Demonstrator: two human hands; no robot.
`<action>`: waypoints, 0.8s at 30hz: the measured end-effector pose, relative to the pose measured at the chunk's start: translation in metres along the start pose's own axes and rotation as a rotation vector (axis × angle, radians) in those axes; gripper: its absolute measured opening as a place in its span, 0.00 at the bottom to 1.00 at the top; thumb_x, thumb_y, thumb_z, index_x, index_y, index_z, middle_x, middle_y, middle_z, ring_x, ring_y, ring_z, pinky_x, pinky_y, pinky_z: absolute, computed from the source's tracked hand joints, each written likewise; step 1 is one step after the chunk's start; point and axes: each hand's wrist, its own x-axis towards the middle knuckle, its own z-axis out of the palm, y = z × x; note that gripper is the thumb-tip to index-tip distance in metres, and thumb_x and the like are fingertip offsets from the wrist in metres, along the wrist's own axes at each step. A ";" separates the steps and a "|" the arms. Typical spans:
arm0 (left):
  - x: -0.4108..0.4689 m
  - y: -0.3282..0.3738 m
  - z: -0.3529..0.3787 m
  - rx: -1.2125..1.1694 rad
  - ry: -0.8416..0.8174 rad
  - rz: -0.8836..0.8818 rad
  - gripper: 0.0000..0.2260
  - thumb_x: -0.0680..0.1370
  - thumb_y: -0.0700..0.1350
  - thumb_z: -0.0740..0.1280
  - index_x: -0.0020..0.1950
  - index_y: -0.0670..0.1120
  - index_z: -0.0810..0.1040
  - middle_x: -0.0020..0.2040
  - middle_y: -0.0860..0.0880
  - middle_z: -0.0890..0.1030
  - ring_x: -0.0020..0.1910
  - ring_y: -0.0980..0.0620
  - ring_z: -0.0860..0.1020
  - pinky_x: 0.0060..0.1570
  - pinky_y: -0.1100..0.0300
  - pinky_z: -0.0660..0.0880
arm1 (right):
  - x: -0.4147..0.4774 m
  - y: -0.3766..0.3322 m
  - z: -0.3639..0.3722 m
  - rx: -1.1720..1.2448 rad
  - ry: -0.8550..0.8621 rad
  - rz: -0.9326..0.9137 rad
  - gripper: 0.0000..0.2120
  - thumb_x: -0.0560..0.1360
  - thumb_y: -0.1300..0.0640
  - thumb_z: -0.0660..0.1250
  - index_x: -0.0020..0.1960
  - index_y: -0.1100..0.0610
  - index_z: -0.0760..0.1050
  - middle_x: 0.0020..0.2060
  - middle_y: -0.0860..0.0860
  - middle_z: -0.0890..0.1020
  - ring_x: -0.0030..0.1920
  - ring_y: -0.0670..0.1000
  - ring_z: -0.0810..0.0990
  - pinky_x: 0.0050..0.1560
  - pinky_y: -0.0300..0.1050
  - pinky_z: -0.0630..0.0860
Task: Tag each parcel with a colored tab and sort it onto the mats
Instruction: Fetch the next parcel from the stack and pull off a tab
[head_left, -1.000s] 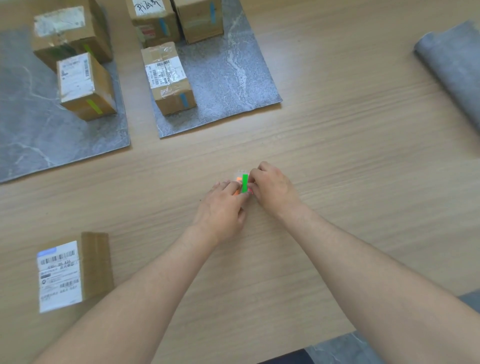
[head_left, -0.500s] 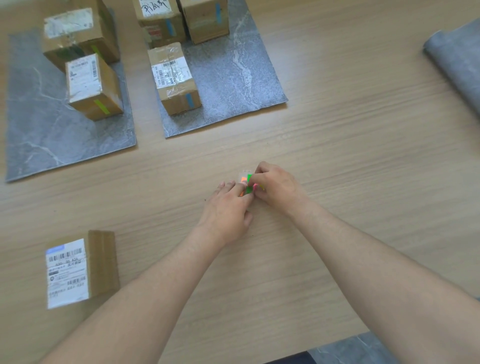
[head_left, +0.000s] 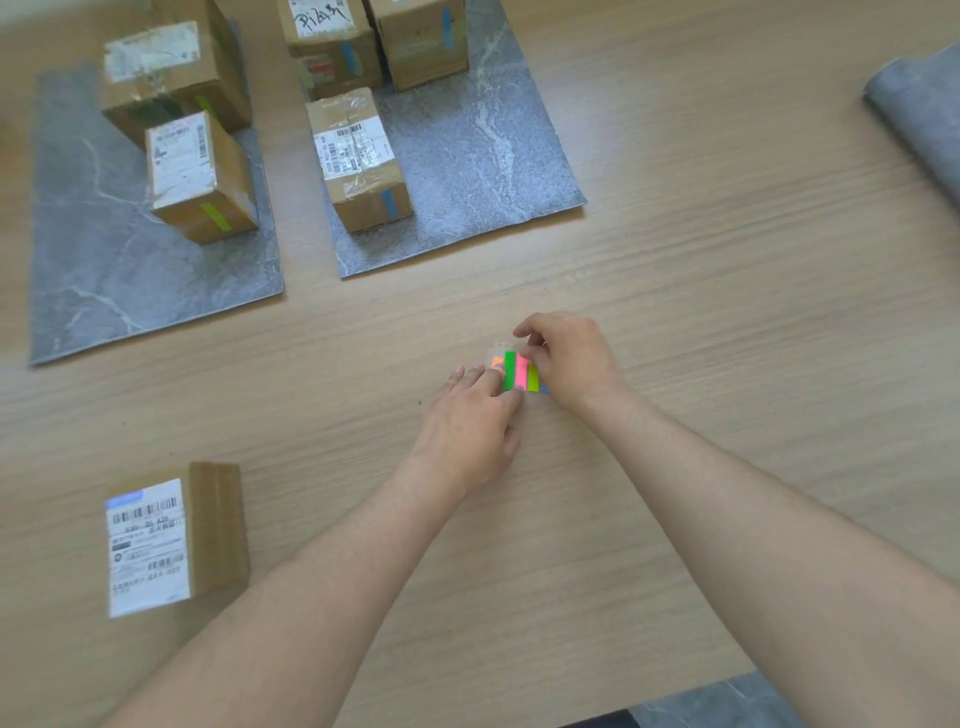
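Cardboard parcels (head_left: 358, 156) on grey mats (head_left: 493, 171); left fingers (head_left: 475, 379) flat, right fingers (head_left: 535, 325) pinched on tab sheet (head_left: 521, 371).

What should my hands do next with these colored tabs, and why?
Probably peel one tab free: the left hand presses the tab pad flat, the right hand pinches its top edge, and the near parcel shows no tab yet.

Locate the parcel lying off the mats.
Head view, lower left: the parcel lies on the table, below the left mat, left of the left hand.
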 end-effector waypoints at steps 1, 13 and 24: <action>0.000 0.000 0.000 -0.006 0.009 -0.006 0.22 0.76 0.47 0.63 0.70 0.48 0.75 0.71 0.43 0.72 0.74 0.40 0.67 0.75 0.47 0.60 | 0.001 0.000 0.001 0.048 0.044 0.065 0.11 0.76 0.64 0.69 0.56 0.56 0.84 0.45 0.53 0.85 0.49 0.56 0.83 0.54 0.50 0.78; -0.001 -0.015 -0.011 -0.377 0.116 -0.049 0.25 0.77 0.42 0.65 0.75 0.48 0.71 0.71 0.45 0.73 0.69 0.44 0.72 0.67 0.56 0.67 | -0.022 -0.040 -0.019 1.004 0.477 0.412 0.11 0.75 0.71 0.71 0.52 0.58 0.81 0.41 0.53 0.83 0.41 0.51 0.87 0.47 0.44 0.84; -0.089 -0.045 -0.091 -1.864 0.290 -0.695 0.08 0.77 0.41 0.73 0.49 0.36 0.82 0.38 0.42 0.85 0.39 0.47 0.84 0.49 0.55 0.83 | -0.096 -0.126 0.007 0.646 0.233 -0.188 0.11 0.72 0.69 0.76 0.53 0.60 0.83 0.40 0.49 0.86 0.43 0.45 0.87 0.49 0.39 0.83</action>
